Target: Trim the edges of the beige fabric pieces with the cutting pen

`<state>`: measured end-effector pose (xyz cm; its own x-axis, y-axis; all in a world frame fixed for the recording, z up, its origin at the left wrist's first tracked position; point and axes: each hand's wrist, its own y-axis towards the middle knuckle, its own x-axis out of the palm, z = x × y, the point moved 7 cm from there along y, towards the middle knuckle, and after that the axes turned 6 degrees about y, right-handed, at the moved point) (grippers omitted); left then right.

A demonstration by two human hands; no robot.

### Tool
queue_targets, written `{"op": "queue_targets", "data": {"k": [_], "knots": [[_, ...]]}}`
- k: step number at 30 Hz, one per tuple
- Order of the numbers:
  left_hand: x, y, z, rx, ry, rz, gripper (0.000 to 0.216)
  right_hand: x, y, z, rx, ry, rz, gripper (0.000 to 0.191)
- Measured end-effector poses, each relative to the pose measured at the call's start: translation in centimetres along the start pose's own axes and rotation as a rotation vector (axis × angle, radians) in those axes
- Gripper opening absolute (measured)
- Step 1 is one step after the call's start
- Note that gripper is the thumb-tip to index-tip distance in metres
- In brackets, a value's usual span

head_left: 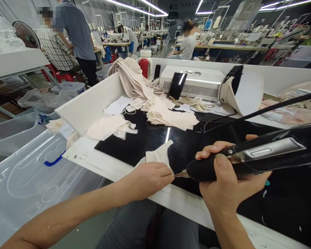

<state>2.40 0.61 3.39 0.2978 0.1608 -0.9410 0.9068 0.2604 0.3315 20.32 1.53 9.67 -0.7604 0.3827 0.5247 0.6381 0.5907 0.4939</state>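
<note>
My left hand (151, 180) pinches the edge of a cream fabric piece (160, 154) at the front edge of a glossy black board (119, 145). The cloth stands up behind the fingers. My right hand (228, 176) is wrapped round a black hand-held tool (272, 152) with a silver metal panel; its exact kind is unclear. The tool's rounded end points left, close to my left fingertips. A thin strip of cloth shows between that end and my left hand. The tool's underside is hidden.
Behind lie a fanned stack of cream cut pieces (168, 112) and a smaller pile (106, 126). A black cable (261, 112) crosses on the right. Farther back are a phone (177, 85), a white vented box (194, 81) and a red bottle (143, 67). Clear plastic bins (28, 183) stand left.
</note>
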Motion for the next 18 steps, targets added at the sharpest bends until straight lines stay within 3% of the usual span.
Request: {"op": "queue_targets", "data": {"k": [4, 10, 18], "knots": [[-0.47, -0.50, -0.50, -0.021, 0.024, 0.088, 0.025, -0.11, 0.04, 0.13, 0.016, -0.005, 0.009, 0.065], [-0.58, -0.52, -0.70, -0.043, 0.073, 0.086, 0.013, -0.23, 0.12, 0.22, 0.020, -0.022, 0.020, 0.066], [-0.38, -0.97, -1.05, -0.076, 0.101, 0.102, 0.015, 0.06, 0.34, -0.23, 0.028, -0.021, 0.025, 0.064]]}}
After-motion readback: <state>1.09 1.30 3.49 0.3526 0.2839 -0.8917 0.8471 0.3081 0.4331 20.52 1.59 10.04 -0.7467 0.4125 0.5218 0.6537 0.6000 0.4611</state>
